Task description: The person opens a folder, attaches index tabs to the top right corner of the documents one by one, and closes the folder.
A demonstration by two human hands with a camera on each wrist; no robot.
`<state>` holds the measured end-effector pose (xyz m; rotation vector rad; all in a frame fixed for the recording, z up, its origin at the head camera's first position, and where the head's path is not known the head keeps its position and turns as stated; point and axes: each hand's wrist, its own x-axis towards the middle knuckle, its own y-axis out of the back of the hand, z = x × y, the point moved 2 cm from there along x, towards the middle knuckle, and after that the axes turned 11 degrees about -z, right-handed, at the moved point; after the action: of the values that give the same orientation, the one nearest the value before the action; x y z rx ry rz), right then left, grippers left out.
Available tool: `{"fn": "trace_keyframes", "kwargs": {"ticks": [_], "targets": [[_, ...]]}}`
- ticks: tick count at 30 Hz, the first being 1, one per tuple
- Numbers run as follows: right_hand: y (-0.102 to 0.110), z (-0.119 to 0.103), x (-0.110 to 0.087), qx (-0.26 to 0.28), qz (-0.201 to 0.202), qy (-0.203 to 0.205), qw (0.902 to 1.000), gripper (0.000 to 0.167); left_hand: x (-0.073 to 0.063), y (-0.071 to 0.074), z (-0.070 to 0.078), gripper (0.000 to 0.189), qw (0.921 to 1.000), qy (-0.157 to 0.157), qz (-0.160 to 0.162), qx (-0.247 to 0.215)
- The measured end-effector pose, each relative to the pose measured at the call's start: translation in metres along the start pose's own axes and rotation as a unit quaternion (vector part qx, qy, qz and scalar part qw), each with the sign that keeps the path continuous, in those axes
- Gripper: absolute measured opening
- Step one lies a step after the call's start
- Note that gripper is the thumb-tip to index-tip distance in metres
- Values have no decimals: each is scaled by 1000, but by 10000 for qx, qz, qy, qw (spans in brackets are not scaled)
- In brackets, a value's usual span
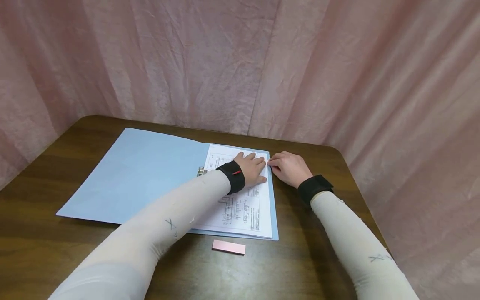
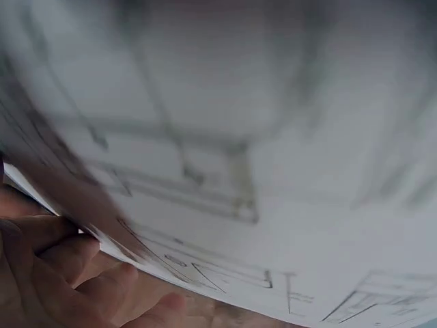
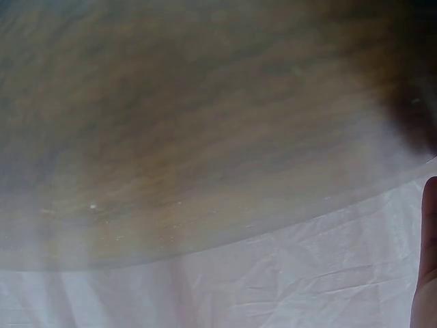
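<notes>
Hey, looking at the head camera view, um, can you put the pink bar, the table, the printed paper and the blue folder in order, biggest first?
Largest to smallest, as they look there:
Table
Blue folder
Printed paper, partly covered
Pink bar

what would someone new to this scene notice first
Most likely the wide light-blue folder, lying open across the dark wooden table. On its right side, the left hand lies spread over white printed sheets, the right hand at their right edge. A small pink bar lies on the table, nearer the viewer.
</notes>
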<state>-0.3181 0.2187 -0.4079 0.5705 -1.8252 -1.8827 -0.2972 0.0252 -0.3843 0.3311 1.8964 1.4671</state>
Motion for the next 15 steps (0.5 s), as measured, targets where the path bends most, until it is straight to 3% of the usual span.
{"fn": "trace_keyframes", "kwargs": {"ticks": [3,8,15], "targets": [[3,0,1,-16,11,3,10000,28,-2,-4,0,76,9999,-54,-28,152],[3,1,1,-8,16,50,10000,27,-4,-2,-4,77,9999,-94,-16,-87],[0,-2,1,10,84,216,9997,25,7,-1,-12,74,9989,233,-65,-406]]}}
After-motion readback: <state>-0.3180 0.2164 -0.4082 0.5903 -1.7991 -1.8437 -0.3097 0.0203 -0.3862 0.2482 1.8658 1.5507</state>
